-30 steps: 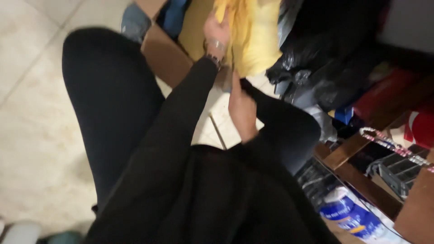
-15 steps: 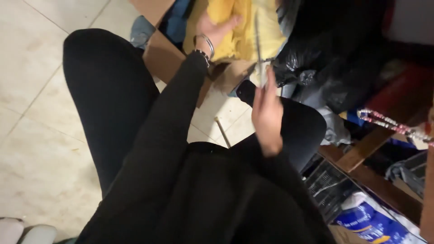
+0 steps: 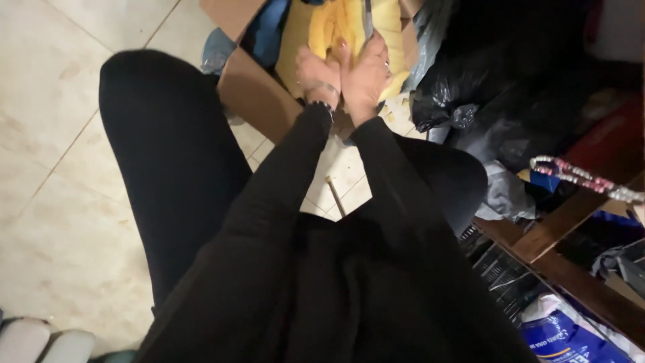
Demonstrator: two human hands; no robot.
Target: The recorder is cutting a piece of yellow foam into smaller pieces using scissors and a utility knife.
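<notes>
The top of the cardboard box (image 3: 252, 94) is cut off by the frame edge at 12 o'clock, and much of the yellow cloth (image 3: 336, 27) inside it is hidden by the two hands. A pale tiled floor (image 3: 54, 168) is seen at 9 o'clock; black plastic bags (image 3: 484, 81) are heaped at 2 o'clock. The right hand (image 3: 366, 74) is closed around a thin dark blade-like tool (image 3: 368, 17), its long axis running toward 12 o'clock. The left hand (image 3: 316, 74) is pressed on the cloth; whether it is gripping cannot be told.

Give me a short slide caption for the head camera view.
Both hands, left hand and right hand, pressed together on yellow cloth in a cardboard box.
</notes>
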